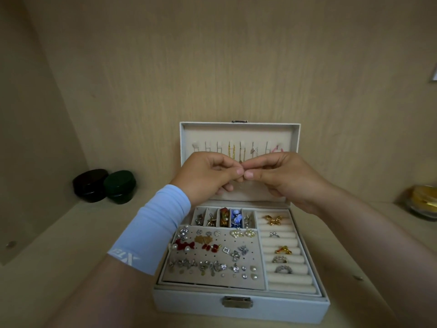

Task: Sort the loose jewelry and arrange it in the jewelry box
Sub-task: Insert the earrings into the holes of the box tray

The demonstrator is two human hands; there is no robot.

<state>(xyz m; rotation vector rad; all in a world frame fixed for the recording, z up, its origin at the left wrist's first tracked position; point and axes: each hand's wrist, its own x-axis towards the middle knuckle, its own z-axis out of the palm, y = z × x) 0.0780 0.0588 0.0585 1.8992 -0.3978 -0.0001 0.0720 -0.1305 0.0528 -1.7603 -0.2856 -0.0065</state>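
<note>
Jewelry box [238,313]: white, sits open on the wooden shelf [71,233] right in front of the person, with a brass latch [237,301] on the near wall.
Earring panel [246,256]: front left of the tray, pretty full. There are sparkly studs, pearls, and a few red and gold bows.
Ring rolls [289,278]: right side of the tray, holding a silver ring nearest, then a couple of gold pieces, with a gold bow [273,219] at the far end.
Small compartments [205,215]: a row of five behind the panel. One holds something red and gold, the next something blue, and the rest hold silvery bits.
Left hand [208,176]: comes in over the box's left side with a light blue sleeve [151,230] on the forearm. Thumb and forefinger are curled in and pinching.
Right hand [283,178]: bare arm from the right, making the same pinch. Its fingertips touch the left hand's.
Small piece [241,165]: caught between both pinches, above the back of the tray and in front of the lid. It's too tiny and too covered to say what it is.
Lid [238,136]: stands upright behind the hands, with a row of hooks inside. A gold chain [230,151] and a few thinner ones hang there, plus something pink at the right end.
Jars: one black [89,185] and one dark green [120,187], touching, far left on the shelf.
Glass dish [423,204]: far right edge – gold stuff inside, blurry.
</note>
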